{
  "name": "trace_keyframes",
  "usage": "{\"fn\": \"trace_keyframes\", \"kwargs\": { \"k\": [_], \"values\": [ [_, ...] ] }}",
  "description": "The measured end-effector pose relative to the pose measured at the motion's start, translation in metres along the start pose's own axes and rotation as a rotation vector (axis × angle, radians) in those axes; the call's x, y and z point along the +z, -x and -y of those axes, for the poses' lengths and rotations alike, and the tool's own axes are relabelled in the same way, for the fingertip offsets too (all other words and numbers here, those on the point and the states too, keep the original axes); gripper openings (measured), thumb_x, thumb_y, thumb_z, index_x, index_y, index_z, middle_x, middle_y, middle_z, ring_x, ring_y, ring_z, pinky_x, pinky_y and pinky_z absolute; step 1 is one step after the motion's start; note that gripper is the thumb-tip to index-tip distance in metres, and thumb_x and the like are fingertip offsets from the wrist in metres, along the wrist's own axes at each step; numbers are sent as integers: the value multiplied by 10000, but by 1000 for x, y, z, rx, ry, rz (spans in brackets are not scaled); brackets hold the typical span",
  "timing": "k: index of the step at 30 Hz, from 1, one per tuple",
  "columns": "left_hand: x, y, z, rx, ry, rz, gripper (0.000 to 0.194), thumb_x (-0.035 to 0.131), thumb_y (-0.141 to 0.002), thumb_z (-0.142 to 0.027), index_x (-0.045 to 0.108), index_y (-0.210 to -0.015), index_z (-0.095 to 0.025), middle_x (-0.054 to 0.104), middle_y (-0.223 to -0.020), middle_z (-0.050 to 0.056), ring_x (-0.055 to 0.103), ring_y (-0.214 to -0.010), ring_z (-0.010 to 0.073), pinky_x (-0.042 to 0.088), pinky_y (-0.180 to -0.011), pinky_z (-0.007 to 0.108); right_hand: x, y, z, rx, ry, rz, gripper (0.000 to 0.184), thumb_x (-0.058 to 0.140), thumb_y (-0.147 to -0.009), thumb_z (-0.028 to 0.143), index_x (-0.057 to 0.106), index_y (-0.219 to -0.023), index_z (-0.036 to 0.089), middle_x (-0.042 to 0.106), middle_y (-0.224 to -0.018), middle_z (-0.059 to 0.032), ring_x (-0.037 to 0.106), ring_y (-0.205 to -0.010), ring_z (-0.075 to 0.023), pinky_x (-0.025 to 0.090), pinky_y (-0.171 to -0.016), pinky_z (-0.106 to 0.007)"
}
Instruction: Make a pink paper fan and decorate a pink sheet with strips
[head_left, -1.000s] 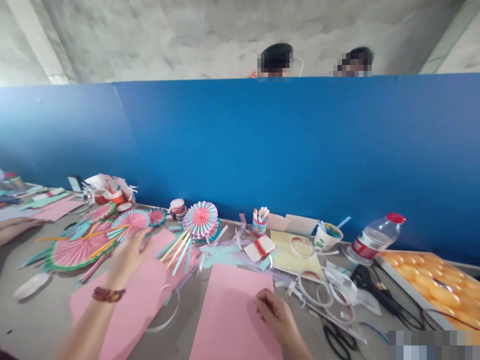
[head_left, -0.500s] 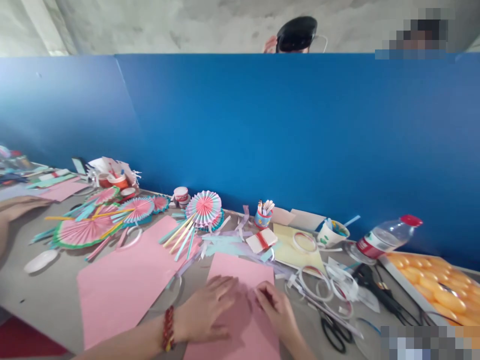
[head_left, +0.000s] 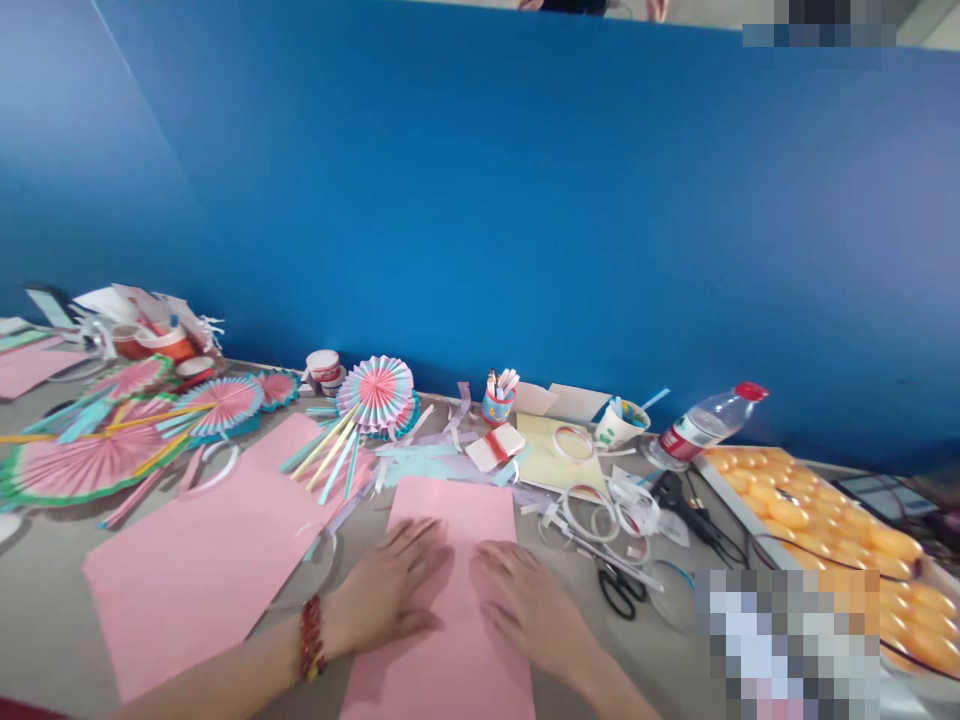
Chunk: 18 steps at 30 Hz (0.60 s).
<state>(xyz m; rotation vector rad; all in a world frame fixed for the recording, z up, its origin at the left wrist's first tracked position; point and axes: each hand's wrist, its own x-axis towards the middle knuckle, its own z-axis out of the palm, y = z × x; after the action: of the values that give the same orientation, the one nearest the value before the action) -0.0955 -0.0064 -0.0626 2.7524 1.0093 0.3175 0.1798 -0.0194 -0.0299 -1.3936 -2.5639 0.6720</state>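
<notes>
A long strip of pink paper (head_left: 450,510) lies on the table in front of me. My left hand (head_left: 390,590) rests on its left side, palm down with the fingers stretched out. On the right side of the same paper lies my right hand (head_left: 529,605), flat, its fingers extended and thumb apart. Neither hand grasps anything. To the left is a larger pink sheet (head_left: 195,560). A pleated paper rosette fan (head_left: 375,395) with stick handles lies just beyond it.
Scissors (head_left: 621,588), tape rolls (head_left: 589,512) and a glue gun (head_left: 686,510) lie to the right. Behind them are a water bottle (head_left: 705,425) and a box of orange balloon-like objects (head_left: 795,500). More pleated fans (head_left: 97,450) lie left. A blue partition (head_left: 480,200) stands behind.
My right hand has flattened onto the pink paper; its fingers were curled together before. The head view has tilted down and turned right. My left hand stays flat.
</notes>
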Motion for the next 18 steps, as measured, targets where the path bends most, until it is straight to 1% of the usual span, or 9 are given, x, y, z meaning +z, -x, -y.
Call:
{"fn": "trace_keyframes", "kwargs": {
  "k": [2,5,6,8,10,12,15,18],
  "values": [
    [-2,5,11,-38,-55,-42,701,508,-915,-567,313,-1499,-233,301,-1566,108,283,-1435,300,282,-1158,490,3,12,-2,23,50,39,525,544,-880,284,483,-1401,271,463,-1476,-29,405,-1345,-241,294,-1146,-417],
    [-7,13,25,-112,-143,-89,649,482,-942,-531,333,-1492,-222,324,-1555,113,319,-1418,295,272,-1158,487,7,33,-11,30,95,6,507,520,-904,324,483,-1408,282,443,-1493,-26,412,-1348,-249,320,-1137,-420],
    [-9,15,27,-127,-160,-99,643,484,-944,-519,333,-1493,-219,325,-1555,113,323,-1416,293,269,-1159,484,7,41,-15,0,111,-12,528,535,-896,339,474,-1417,279,444,-1492,-33,421,-1343,-258,328,-1133,-425],
    [-10,17,30,-137,-176,-116,642,501,-941,-499,332,-1493,-218,322,-1558,106,321,-1416,286,267,-1161,472,8,56,-24,-142,150,-31,564,554,-885,320,440,-1437,313,439,-1495,-17,444,-1333,-249,358,-1113,-397],
    [-9,17,30,-123,-180,-128,646,522,-934,-480,331,-1493,-219,320,-1559,99,318,-1417,281,264,-1163,463,10,69,-32,-346,206,-38,585,597,-865,336,442,-1430,343,475,-1469,-1,486,-1299,-229,384,-1091,-344],
    [-6,15,30,-113,-186,-137,646,534,-930,-464,332,-1492,-219,327,-1556,98,312,-1419,281,245,-1170,470,15,79,-36,-467,335,-108,566,606,-874,330,453,-1419,340,536,-1419,-7,532,-1252,-204,411,-1058,-305],
    [-2,11,29,-116,-196,-133,638,528,-935,-451,329,-1493,-216,332,-1552,106,301,-1423,289,229,-1169,489,31,88,-33,-525,556,-234,505,579,-888,273,492,-1383,313,616,-1333,-17,575,-1194,-185,458,-995,-291],
    [-1,8,28,-122,-191,-101,619,514,-942,-431,330,-1493,-215,324,-1555,113,289,-1427,305,238,-1155,513,47,91,-26,-543,620,-327,456,546,-871,175,557,-1309,305,678,-1239,-11,605,-1138,-175,477,-966,-304]
  ]
}}
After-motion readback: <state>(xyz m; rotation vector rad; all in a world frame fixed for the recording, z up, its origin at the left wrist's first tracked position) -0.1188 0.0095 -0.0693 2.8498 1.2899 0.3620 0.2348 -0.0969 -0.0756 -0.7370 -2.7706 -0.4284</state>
